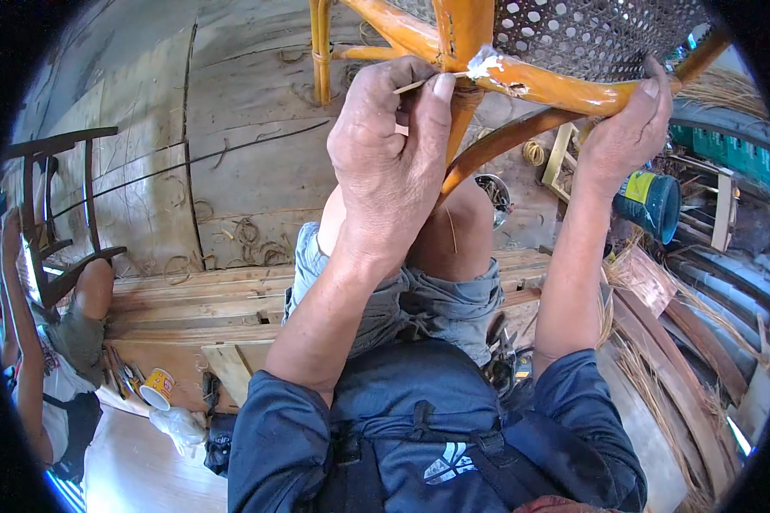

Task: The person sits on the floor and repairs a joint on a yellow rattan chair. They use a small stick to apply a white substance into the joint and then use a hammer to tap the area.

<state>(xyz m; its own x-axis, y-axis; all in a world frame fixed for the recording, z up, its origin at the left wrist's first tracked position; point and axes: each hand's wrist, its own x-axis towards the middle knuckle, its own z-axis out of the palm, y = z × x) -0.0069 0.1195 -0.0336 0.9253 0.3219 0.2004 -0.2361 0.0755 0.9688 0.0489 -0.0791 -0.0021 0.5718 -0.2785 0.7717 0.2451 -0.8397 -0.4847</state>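
Note:
My left hand (393, 158) pinches a thin pale stick (409, 87) between thumb and fingers. The stick points at a blob of white paste (485, 61) on a joint of an orange-brown rattan chair frame (565, 89). On the same curved rail, to the right, my right hand (629, 128) is wrapped round the frame and steadies it. A woven cane panel (565, 38) with holes fills the space behind the rail. A small rough, dark spot shows on the rail beside the paste. A darker curved rail crosses below, above my knees.
Another person (56, 359) at far left holds a dark wooden frame (64, 214). A blue-green bucket (650, 208) stands right, near rattan strips and curved wood pieces (684, 368). A yellow-orange paper cup (156, 389) and hand tools sit lower left. Cane scraps (246, 232) litter the board floor.

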